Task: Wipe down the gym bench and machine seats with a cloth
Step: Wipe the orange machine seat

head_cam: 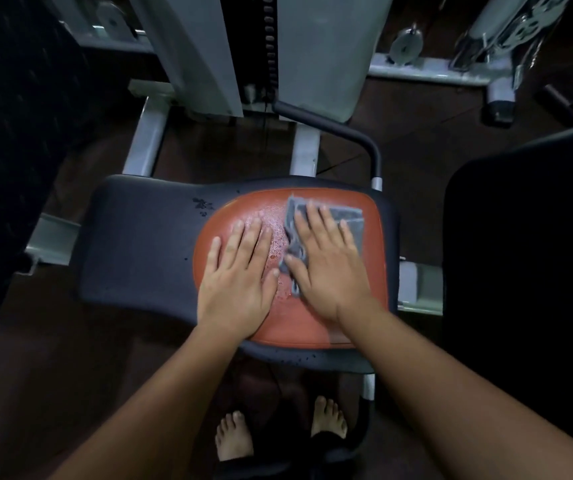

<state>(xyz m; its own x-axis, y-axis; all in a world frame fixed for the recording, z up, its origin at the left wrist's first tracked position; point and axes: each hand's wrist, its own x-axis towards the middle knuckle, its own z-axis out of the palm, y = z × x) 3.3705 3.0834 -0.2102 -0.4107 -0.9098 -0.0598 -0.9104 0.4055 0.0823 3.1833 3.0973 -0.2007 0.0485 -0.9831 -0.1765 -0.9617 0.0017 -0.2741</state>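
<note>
A machine seat [132,244] with a black border and an orange-red centre panel fills the middle of the view. My right hand [330,265] lies flat with straight fingers on a grey cloth [347,216], pressing it onto the right part of the orange panel. To its left, my left hand [240,271] rests flat on the orange panel, fingers straight, holding nothing. Wet droplets shine on the orange surface between the two hands and just beyond the left fingertips.
A grey machine column [316,53] with a weight stack rises behind the seat. A dark curved handle bar [347,133] arcs past the seat's far right corner. A black pad [527,237] stands at right, and another dark pad [18,133] at left. My bare feet [233,438] stand below the seat.
</note>
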